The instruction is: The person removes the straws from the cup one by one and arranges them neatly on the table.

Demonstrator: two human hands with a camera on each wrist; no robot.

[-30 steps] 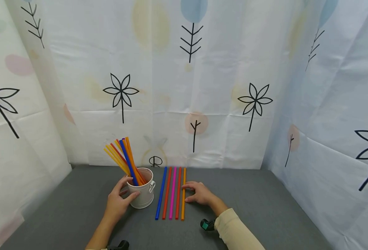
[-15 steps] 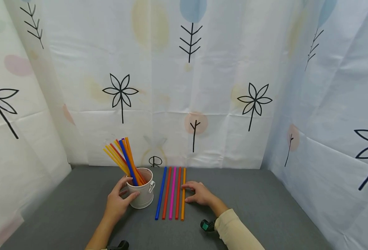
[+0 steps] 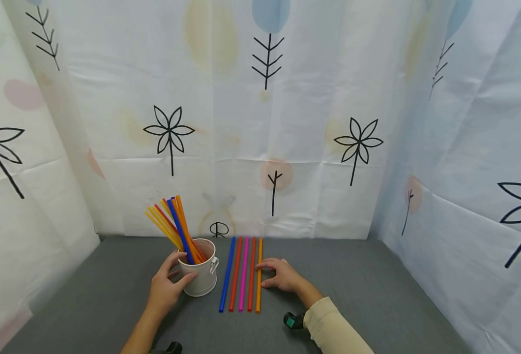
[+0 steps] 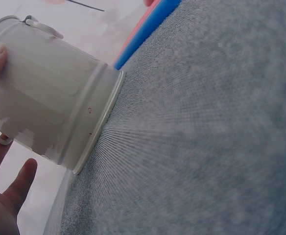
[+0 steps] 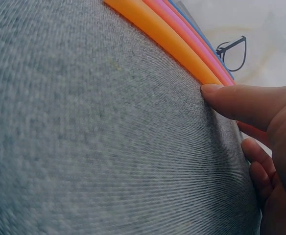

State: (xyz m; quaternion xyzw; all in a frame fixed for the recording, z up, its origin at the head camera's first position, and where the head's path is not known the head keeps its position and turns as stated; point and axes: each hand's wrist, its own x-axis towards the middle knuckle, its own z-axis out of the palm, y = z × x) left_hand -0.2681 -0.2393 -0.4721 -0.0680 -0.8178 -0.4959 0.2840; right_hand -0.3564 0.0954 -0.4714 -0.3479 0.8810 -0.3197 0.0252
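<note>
A white metal bucket point(image 3: 200, 282) stands left of the middle of the table, holding a leaning bunch of yellow, orange, red and blue drinking straws point(image 3: 179, 223). My left hand point(image 3: 163, 289) grips the bucket's left side, with its thumb on the front. To the right lie several straws side by side: a blue straw point(image 3: 226, 280), a pink straw point(image 3: 244, 280), two red ones and an orange straw point(image 3: 258, 300) at the right end. My right hand point(image 3: 283, 276) touches this orange straw from the right with thumb and fingertips. The right wrist view shows the thumb at its edge.
A grey cloth-covered table point(image 3: 353, 285) spreads under everything. Patterned white curtains point(image 3: 309, 196) rise along its back and both sides. A dark wrist device point(image 3: 293, 321) sits by the right sleeve.
The head view has shifted very slightly. Both hands, the bucket and the straws keep their places.
</note>
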